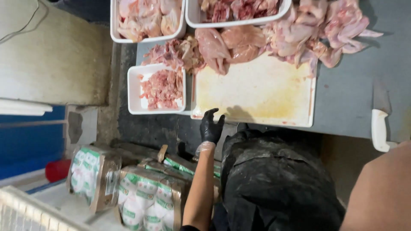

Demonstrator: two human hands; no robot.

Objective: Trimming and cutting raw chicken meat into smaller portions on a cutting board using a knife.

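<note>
Left hand [211, 127] in a glossy black glove hangs open and empty at the six o'clock edge of a stained white plastic cutting board [257, 96]. Raw pink chicken pieces [239, 45] lie at twelve o'clock. Green-and-white shrink-wrapped packs [145, 201] sit at seven o'clock.

A meat-cutting station, of the sort found in a butcher's shop or poultry stall, is shown. A stained white cutting board [257, 92] is set on a grey worktop [355, 85], with raw chicken carcasses [308, 34] piled at its far edge. White trays [136, 92] are filled with chopped meat and chicken pieces. A cleaver [379, 117] is laid beside the board. Shrink-wrapped packs [147, 201] are stacked on the floor below. A dark apron [274, 179] and a black glove [211, 126] are worn.
</note>
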